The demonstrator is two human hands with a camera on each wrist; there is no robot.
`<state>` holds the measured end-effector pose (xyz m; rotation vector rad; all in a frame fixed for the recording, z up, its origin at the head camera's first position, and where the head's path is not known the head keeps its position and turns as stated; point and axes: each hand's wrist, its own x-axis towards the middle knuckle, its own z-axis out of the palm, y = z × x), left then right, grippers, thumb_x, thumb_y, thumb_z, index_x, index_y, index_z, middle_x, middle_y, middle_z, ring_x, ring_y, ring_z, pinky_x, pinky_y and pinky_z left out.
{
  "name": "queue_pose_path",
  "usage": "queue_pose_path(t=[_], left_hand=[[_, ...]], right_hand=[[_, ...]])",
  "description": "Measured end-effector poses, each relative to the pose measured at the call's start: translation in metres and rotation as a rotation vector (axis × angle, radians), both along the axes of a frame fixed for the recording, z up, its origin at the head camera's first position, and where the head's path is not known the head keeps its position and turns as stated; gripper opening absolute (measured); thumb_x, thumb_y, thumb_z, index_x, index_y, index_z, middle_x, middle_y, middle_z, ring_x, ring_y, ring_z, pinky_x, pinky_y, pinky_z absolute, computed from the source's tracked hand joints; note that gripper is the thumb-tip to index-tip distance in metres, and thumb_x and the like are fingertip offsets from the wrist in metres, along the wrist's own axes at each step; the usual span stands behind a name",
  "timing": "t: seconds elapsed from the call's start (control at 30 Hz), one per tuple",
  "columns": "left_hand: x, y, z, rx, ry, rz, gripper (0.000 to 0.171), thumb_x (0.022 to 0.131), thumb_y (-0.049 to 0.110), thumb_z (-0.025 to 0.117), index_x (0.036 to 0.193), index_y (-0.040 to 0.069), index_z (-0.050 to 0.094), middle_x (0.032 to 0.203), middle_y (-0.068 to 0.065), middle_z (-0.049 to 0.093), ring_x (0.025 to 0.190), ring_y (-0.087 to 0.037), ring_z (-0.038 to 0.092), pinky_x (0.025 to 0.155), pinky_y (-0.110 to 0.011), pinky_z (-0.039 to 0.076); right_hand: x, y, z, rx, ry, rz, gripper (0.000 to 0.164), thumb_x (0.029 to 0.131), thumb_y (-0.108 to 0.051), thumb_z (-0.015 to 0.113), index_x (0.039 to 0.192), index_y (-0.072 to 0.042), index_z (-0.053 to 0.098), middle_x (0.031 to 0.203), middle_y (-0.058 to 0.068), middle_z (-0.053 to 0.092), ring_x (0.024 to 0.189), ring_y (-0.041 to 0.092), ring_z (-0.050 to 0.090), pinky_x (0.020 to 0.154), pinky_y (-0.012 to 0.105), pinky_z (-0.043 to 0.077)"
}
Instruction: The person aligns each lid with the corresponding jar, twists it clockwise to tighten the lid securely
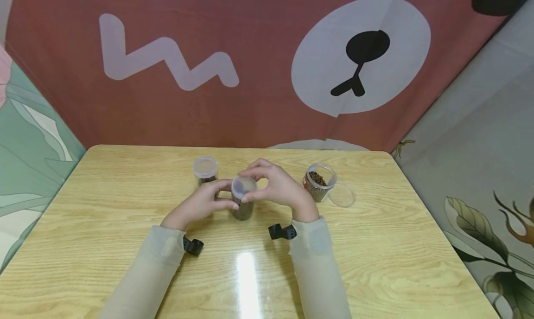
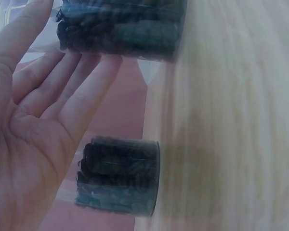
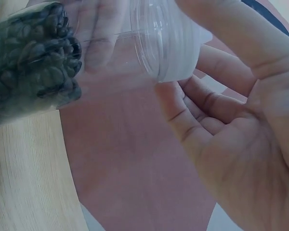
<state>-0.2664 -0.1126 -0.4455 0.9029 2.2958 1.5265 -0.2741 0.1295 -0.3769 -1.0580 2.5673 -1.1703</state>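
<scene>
A clear plastic jar [image 1: 244, 211] stands upright near the middle of the table, partly filled with dark seeds or beans. My left hand [image 1: 202, 202] holds its side between thumb and fingers. On its top sits a translucent lid [image 3: 176, 48], whose rim my right hand [image 1: 277, 187] grips with thumb and fingertips. Just behind my left hand is a second lidded jar [image 1: 206, 167], and its similar dark contents show in the left wrist view [image 2: 118, 175].
To the right stands an uncapped jar [image 1: 319, 184] of brown granules. A clear round lid [image 1: 344, 196] lies beside it on the wooden table [image 1: 375, 254]. Behind the table's far edge hangs a printed red-brown cloth [image 1: 187, 115].
</scene>
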Motion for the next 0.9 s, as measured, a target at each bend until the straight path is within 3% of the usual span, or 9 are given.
queue_pose_path(t=[0.4,0.9], left_hand=[[-0.0004,0.0006,0.001,0.0,0.022,-0.004,0.049,0.094,0.019,0.075,0.139,0.008,0.06,0.137,-0.008,0.063,0.132,-0.033,0.054,0.104,-0.058,0.047],[0.0002,-0.0002,0.0012,-0.02,0.027,-0.004,0.051,0.094,0.018,0.074,0.141,0.007,0.058,0.139,-0.01,0.061,0.132,-0.034,0.054,0.103,-0.057,0.048]], right_hand=[[-0.0003,0.0009,-0.0007,0.011,-0.073,-0.004,0.054,0.082,-0.02,0.087,0.132,-0.011,0.069,0.129,0.003,0.058,0.118,0.018,0.056,0.103,0.044,0.048],[-0.0015,0.0029,-0.0016,0.013,-0.034,0.027,0.062,0.082,-0.022,0.088,0.137,-0.007,0.064,0.131,0.008,0.058,0.114,0.02,0.058,0.099,0.038,0.052]])
